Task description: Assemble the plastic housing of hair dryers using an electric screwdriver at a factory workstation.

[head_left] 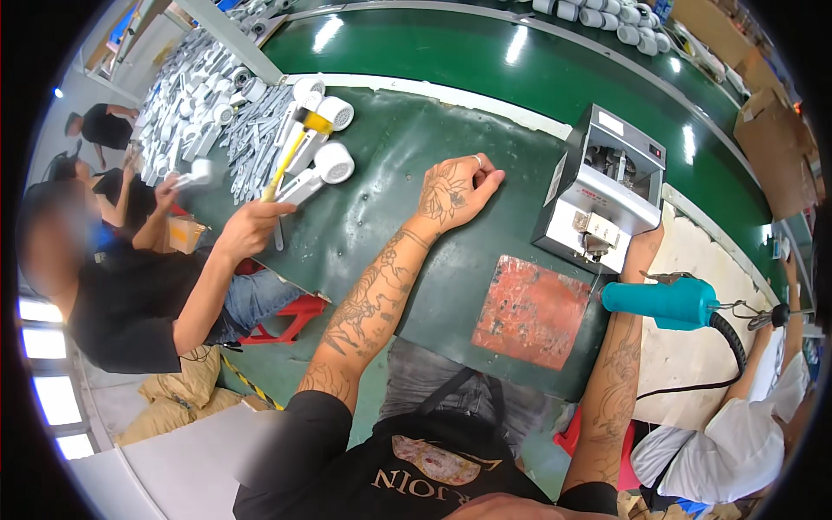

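My left hand [455, 191] rests on the green mat [373, 217], its fingers curled in a loose fist with a ring on one; nothing shows in it. My right hand [646, 247] is beside the right side of a grey and black screw feeder [598, 191]; its fingers are hidden behind that machine. A teal electric screwdriver [660, 302] hangs over my right wrist, with a black coiled cord [735, 347]. Whether my right hand touches the feeder cannot be made out. Between my forearms lies a worn red square pad [533, 312].
At left a co-worker's hand [251, 227] holds a yellow hammer [290, 156] by white round-headed pieces [334, 163]. Grey and white parts [199, 113] are heaped beyond. A green conveyor belt [416, 43] runs along the back. Cardboard boxes [771, 147] stand far right.
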A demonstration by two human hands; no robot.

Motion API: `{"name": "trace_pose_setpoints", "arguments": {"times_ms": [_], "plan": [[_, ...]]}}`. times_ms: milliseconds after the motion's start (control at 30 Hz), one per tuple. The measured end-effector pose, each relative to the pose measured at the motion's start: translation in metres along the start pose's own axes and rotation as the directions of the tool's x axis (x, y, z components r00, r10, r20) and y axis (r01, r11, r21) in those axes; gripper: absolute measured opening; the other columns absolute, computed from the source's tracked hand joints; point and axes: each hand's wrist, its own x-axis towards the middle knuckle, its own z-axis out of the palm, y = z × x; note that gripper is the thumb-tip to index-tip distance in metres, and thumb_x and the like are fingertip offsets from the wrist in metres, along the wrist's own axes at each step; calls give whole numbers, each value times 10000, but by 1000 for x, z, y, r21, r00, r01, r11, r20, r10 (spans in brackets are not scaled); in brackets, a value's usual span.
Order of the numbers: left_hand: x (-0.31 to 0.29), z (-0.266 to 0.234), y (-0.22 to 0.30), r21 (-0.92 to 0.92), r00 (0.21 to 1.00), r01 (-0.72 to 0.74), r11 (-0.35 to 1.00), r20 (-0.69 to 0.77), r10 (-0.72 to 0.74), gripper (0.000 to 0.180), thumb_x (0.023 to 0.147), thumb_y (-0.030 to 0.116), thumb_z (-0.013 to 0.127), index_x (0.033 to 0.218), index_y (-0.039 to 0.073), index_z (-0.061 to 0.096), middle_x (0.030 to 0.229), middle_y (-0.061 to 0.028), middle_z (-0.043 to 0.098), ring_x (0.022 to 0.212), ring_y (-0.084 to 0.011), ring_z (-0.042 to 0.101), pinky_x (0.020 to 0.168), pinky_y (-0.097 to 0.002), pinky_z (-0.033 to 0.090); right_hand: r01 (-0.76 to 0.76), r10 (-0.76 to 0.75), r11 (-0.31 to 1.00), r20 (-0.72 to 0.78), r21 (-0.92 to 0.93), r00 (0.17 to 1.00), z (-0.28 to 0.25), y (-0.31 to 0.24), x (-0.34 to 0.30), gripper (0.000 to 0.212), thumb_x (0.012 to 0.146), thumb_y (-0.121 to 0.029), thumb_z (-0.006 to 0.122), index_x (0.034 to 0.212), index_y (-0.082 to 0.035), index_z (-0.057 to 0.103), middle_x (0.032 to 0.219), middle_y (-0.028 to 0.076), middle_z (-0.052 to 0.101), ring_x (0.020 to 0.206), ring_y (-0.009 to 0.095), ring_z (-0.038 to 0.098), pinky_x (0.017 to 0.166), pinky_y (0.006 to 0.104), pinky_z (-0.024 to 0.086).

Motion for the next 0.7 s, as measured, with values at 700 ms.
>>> {"name": "trace_pose_setpoints", "arguments": {"times_ms": [700], "plan": [[5, 0, 0, -8, 1000, -29, 1000, 4, 29, 256, 937, 303, 679, 876, 55, 690, 747, -129, 691, 685, -306, 671, 650, -401, 514, -111, 113, 993, -58, 36, 992, 9, -46, 1, 139, 846, 65, 518, 945, 1, 591, 710, 83, 557, 686, 155, 510, 614, 309, 418]]}}
